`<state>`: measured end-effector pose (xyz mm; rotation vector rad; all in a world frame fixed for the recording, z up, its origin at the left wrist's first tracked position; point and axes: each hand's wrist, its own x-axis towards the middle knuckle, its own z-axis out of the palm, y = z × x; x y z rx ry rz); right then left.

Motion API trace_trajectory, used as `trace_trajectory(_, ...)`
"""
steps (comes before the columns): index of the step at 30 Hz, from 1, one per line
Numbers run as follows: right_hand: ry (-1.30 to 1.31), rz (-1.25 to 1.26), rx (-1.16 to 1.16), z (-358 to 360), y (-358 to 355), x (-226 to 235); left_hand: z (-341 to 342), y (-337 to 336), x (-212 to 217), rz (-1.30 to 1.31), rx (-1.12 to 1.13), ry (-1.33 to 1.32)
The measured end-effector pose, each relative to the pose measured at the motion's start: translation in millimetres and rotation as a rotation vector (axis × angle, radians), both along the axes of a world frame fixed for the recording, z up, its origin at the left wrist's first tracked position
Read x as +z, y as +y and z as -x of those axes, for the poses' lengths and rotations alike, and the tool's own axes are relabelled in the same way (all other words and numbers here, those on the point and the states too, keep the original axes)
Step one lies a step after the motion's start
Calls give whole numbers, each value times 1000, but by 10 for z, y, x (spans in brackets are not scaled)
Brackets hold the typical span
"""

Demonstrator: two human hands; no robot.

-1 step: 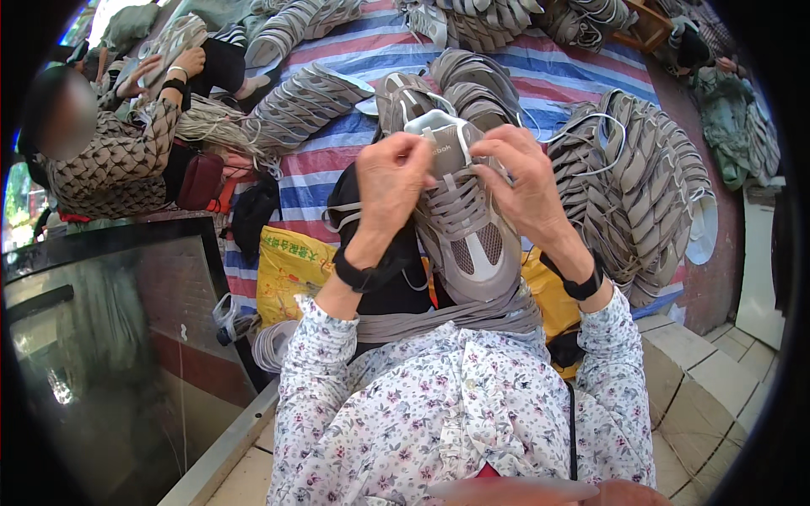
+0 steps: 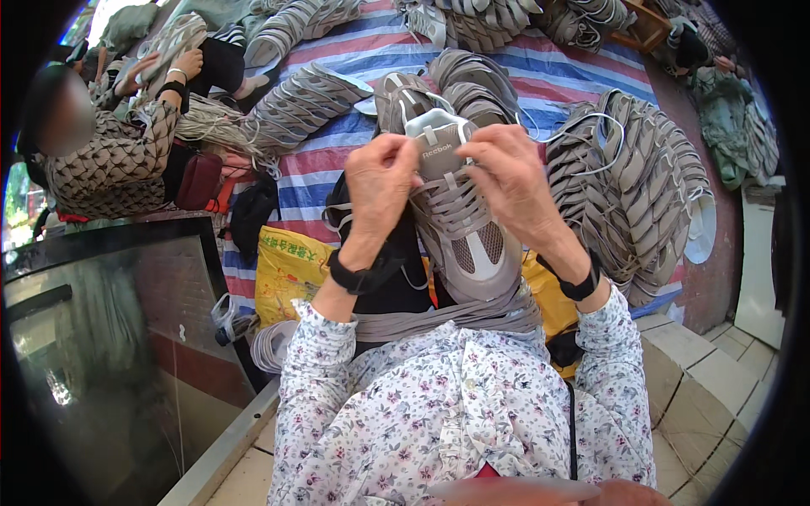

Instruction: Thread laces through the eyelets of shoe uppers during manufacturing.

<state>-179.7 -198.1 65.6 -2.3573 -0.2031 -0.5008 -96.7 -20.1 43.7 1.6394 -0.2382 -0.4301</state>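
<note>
A grey-brown sneaker [image 2: 489,266] with a white-lined collar lies on my lap, toe toward me. Flat grey laces [image 2: 451,202] cross its front in several rows, and its padded tongue [image 2: 438,152] stands up between my hands. On the shoe's left edge, near the upper eyelets, my left hand [image 2: 381,190] is closed in a pinch. My right hand [image 2: 512,173] pinches at the opposite edge beside the tongue. Whatever lies between the fingertips of either hand is hidden. A bundle of grey laces [image 2: 422,322] stretches across my lap.
Overlapping shoe uppers lie in a large pile [image 2: 624,194] at right and a row [image 2: 308,105] at far left, on a striped sheet [image 2: 316,169]. A co-worker [image 2: 114,169] holds a shoe at left. A dark glass panel [image 2: 126,337] stands near left; a yellow bag [image 2: 287,266] lies beside me.
Both hands have shifted slightly to the left at the shoe's upper eyelets. The tongue's face shows more fully between them now. The shoe stays in place.
</note>
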Motion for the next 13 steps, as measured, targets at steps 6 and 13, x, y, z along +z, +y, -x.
trace_trajectory(6, -2, 211, 156, 112, 199, 45, 158, 400, -98, -35, 1, 77)
trace_trajectory(13, 116, 280, 165, -47, 221, 160, 286, 519, -151, -16, -84, 102)
